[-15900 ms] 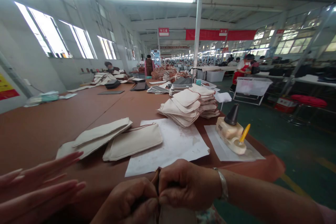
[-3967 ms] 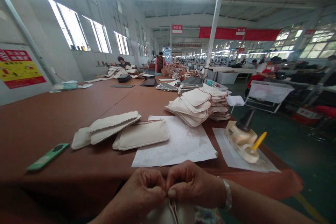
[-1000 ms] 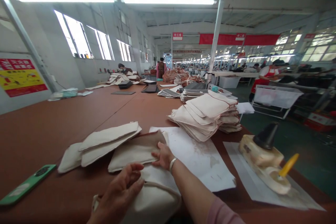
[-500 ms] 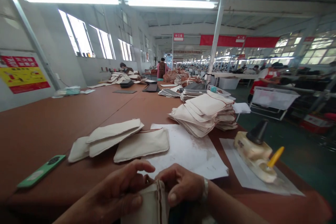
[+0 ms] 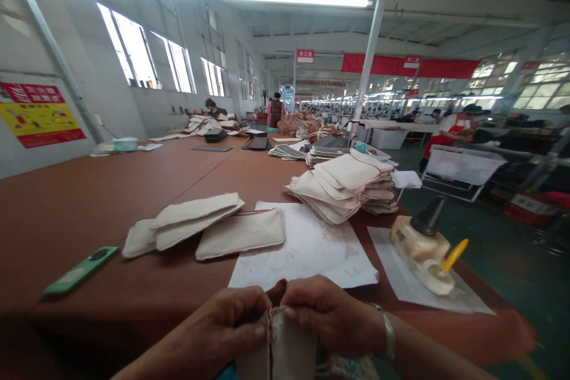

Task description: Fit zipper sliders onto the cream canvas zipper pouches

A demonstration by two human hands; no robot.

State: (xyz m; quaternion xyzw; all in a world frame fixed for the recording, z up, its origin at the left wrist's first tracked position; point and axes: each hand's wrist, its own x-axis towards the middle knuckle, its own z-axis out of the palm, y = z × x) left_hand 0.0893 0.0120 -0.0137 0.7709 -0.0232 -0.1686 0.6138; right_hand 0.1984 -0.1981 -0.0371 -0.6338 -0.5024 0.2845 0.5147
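A cream fabric pouch [image 5: 294,347] with a brown seam is held upright at the table's near edge. My left hand [image 5: 225,323] pinches its top edge left of the seam, thumb in front and fingers behind. On the other side of the seam, my right hand [image 5: 333,317], with a bracelet at the wrist, pinches the same edge. A bit of brown material [image 5: 276,292] shows between the two hands. The pouch's lower part runs out of view. Beyond my hands, several similar cream pouches [image 5: 243,233] lie flat, partly on a white paper sheet [image 5: 307,246].
A tall stack of cream pieces [image 5: 342,181] stands at the sheet's far right corner. Near the right edge are a glue container [image 5: 423,249] with a black cone and a yellow-handled tool [image 5: 455,254]. A green bar [image 5: 82,270] lies left. Co-workers sit and stand farther back.
My right hand has come up onto the pouch's top edge, and both hands now pinch beside the seam. The pouch has turned, showing the seam nearer its middle. The view has shifted slightly.
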